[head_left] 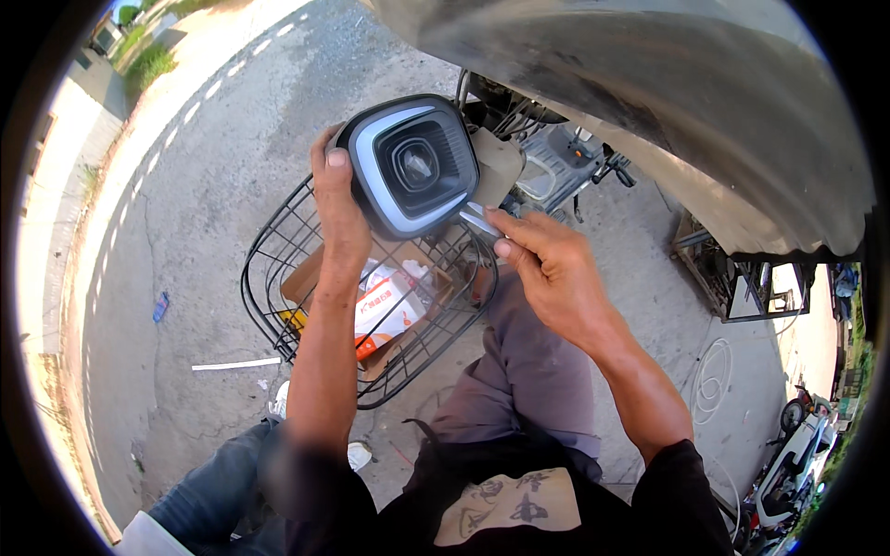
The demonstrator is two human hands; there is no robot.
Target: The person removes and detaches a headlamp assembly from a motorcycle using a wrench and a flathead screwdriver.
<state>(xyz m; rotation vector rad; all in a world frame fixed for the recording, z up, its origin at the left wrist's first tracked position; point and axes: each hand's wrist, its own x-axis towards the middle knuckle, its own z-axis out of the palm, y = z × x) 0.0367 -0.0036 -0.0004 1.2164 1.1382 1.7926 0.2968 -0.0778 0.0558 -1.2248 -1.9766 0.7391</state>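
Observation:
My left hand (338, 204) grips a square lamp unit (415, 165) with a black body, a pale rim and a lens facing up. My right hand (547, 259) pinches a slim silver tool (478, 219) between thumb and fingers, its end at the lamp's lower right edge; whether it touches is unclear. Below the lamp is a black wire basket (264, 241) holding a cardboard box and a white-and-orange package (385, 310).
Vehicle frame parts (556, 157) sit behind the lamp under a large dark cover (649, 74). At right are a metal rack (695, 259), coiled hose (712, 371) and scooter (788, 463). Another person's jeans-clad leg (204, 491) is at lower left, near a white strip (232, 364).

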